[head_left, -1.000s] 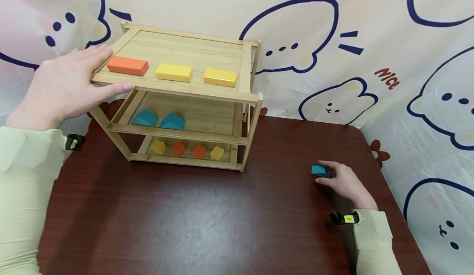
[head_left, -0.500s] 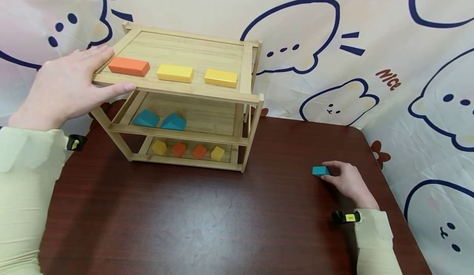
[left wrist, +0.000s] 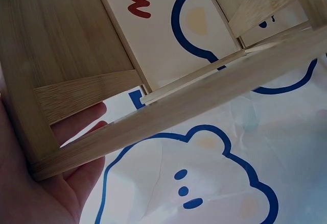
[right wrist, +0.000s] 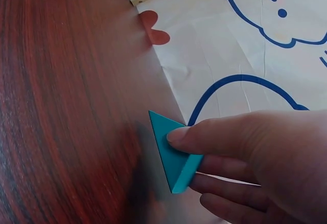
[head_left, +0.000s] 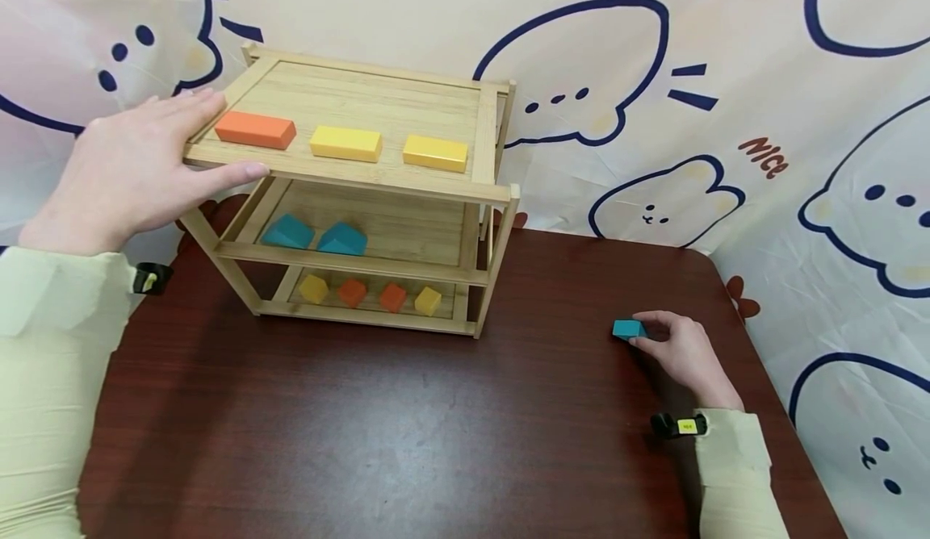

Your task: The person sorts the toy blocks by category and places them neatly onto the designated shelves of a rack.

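At the right of the table, my right hand [head_left: 679, 352] pinches a teal triangular block [head_left: 628, 329] between thumb and fingers. The right wrist view shows the thumb on the triangular face of this block [right wrist: 172, 155]. My left hand [head_left: 138, 172] holds the front left top corner of a three-tier wooden shelf rack [head_left: 378, 91], its thumb along the front edge. From below, the left wrist view shows fingers [left wrist: 84, 124] beside the rack's rail. An orange rectangular block [head_left: 254, 130] lies near that hand, followed by two yellow rectangular blocks [head_left: 345, 144] on the top tier.
Two teal blocks [head_left: 288, 232] sit on the middle tier. Small yellow and orange blocks [head_left: 352, 293] form a row on the bottom tier. The dark wooden table [head_left: 407, 426] extends in front of the rack. A printed cloth backdrop [head_left: 567, 39] rises behind and at the right.
My right thumb and fingers have closed in on the teal triangular block, and it has shifted slightly away from me. The left hand stays at the rack's corner.
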`<state>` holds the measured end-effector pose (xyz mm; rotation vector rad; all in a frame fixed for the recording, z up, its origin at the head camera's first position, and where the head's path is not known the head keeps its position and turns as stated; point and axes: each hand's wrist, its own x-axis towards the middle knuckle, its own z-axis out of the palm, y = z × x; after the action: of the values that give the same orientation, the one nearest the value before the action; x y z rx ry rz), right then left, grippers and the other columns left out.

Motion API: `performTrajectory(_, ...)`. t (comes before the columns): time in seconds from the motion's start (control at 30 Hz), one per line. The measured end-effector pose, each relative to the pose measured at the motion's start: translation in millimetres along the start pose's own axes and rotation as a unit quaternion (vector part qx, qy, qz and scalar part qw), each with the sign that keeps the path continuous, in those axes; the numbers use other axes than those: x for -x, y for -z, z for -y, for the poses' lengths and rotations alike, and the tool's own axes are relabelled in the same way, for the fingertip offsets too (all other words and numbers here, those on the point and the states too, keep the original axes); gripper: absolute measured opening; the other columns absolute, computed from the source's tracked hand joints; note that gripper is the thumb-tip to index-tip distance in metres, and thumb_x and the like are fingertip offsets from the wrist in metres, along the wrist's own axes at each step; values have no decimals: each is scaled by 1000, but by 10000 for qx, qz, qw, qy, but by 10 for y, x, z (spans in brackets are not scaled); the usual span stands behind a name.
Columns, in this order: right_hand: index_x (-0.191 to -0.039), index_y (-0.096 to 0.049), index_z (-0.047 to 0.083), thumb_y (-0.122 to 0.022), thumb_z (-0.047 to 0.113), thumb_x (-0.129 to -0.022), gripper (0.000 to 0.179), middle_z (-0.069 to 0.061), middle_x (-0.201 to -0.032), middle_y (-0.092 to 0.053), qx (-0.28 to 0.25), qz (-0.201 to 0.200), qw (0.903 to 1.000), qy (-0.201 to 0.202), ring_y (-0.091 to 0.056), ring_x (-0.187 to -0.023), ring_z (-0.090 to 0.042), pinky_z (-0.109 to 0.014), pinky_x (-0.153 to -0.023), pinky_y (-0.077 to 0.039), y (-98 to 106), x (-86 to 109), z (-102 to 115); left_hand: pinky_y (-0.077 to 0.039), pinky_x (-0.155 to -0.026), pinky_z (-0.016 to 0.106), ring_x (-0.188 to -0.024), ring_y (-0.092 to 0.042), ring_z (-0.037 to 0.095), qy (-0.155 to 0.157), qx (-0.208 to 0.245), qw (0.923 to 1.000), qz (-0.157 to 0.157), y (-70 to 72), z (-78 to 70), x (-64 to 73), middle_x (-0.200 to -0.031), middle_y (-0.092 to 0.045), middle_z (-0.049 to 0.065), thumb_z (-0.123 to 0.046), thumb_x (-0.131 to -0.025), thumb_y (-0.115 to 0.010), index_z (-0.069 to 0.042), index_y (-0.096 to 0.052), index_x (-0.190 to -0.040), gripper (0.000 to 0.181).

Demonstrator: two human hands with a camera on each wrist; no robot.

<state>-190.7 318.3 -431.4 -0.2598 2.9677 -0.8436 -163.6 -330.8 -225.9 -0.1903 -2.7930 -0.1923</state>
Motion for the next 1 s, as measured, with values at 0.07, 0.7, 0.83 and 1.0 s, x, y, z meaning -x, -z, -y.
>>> performTrajectory(0.07,-130,-66,0,-77,13,-92,41,-24,-126,-65,-2,-19,10000,1,-64,-105,-38,-57,-90,-53,-4,4,2,-38,-87,72,-131,-43,53,-29,-5,10000,-16,-2,0,-2,-161,-33,17,-64,-90,-63,-13,-32,-161,93)
performTrajectory(0.7,-123,-70,-1,-80,15,-90,38,-22,-116,-70,6,-242,9996,131,-68,-99,-36,-54,-83,-56,3,6,48,-40,-75,68,-116,-49,51,3,-31,10000,7,-3,8,-16,-156,-40,21,-64,-89,-64,-13,-35,-159,91)
performTrajectory(0.83,-124,-69,-1,-80,16,-91,39,-22,-117,-70,-83,-254,9996,123,-69,-99,-36,-52,-81,-58,6,10,63,-40,-75,68,-116,-50,50,8,-16,10000,5,-2,10,-15,-156,-40,21,-64,-89,-64,-15,-34,-160,91)
performTrajectory(1.0,-124,-68,-1,-79,14,-91,39,-22,-117,-69,-162,-285,9993,175,-68,-100,-37,-54,-83,-57,-5,15,76,-39,-80,70,-122,-48,52,10,15,10000,35,-1,6,-13,-159,-37,19,-64,-90,-63,-14,-34,-160,91)
